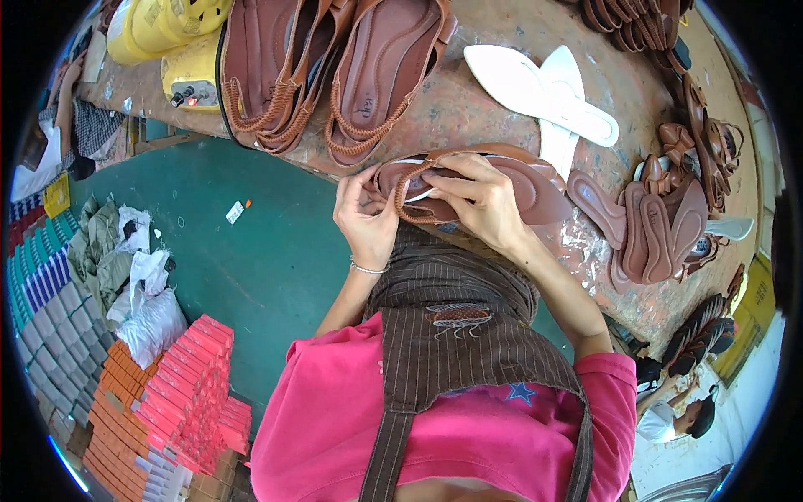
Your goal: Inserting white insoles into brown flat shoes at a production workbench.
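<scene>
A brown sandal [542, 191] with a braided heel strap lies sideways at the table's near edge, right above my apron. My left hand [366, 219] is closed around its heel end, thumb and fingers at the strap. My right hand [481, 199] reaches over the side and pinches inside the shoe, near the heel. A thin white edge shows under those fingertips; whether it belongs to the insole I cannot tell. The right hand covers the middle of the sandal.
More brown sandals [376, 75] stand along the table beyond, beside a yellow container [171, 29]. White pointed soles [510, 75] lie far right of them. Brown insoles [646, 234] are piled at the right. Stacked pink boxes [188, 385] and white bags [155, 322] stand on the green floor [226, 276].
</scene>
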Available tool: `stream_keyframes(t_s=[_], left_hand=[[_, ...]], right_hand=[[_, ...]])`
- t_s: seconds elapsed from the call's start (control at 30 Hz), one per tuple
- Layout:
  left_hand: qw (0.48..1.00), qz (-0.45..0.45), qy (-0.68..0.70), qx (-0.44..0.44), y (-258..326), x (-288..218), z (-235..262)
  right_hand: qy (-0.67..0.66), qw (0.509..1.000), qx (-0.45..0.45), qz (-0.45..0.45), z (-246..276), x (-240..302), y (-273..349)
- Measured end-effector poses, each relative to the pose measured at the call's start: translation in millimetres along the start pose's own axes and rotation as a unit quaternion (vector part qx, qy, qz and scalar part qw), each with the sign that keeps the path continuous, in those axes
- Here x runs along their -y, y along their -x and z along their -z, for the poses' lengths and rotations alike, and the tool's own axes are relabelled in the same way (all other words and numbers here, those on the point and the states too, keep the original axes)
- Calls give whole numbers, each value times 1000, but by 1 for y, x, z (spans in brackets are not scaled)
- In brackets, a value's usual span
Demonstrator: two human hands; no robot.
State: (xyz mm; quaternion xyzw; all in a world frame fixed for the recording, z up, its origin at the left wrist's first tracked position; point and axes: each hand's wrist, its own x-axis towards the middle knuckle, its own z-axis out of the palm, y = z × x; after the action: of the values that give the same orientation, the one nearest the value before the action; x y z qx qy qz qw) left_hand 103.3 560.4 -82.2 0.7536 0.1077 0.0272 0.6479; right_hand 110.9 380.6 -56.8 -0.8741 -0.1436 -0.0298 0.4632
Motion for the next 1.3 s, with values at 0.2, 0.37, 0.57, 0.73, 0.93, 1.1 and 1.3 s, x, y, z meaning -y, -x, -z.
stream_keyframes(t_s=[0.2,0.37,0.57,0.73,0.93,1.1,1.3], left_hand=[[1000,1,-9,-8,-2,3,-1],[998,-37,-38,-21,-7,10,-1],[996,-42,-74,-16,-15,2,-3],[997,-42,-71,-7,-18,14,4],[986,-36,-162,34,-12,-13,1],[934,-78,-261,230,46,-28,-14],[847,-338,-296,283,79,-38,-38]], right_hand=[[26,1000,14,2,-2,0,-1],[104,992,62,43,-3,6,-1],[63,968,173,170,-6,-6,-4],[176,971,138,79,3,16,17],[300,953,49,-4,13,14,26],[389,867,-272,-153,59,-10,13],[38,964,-198,-172,84,16,13]])
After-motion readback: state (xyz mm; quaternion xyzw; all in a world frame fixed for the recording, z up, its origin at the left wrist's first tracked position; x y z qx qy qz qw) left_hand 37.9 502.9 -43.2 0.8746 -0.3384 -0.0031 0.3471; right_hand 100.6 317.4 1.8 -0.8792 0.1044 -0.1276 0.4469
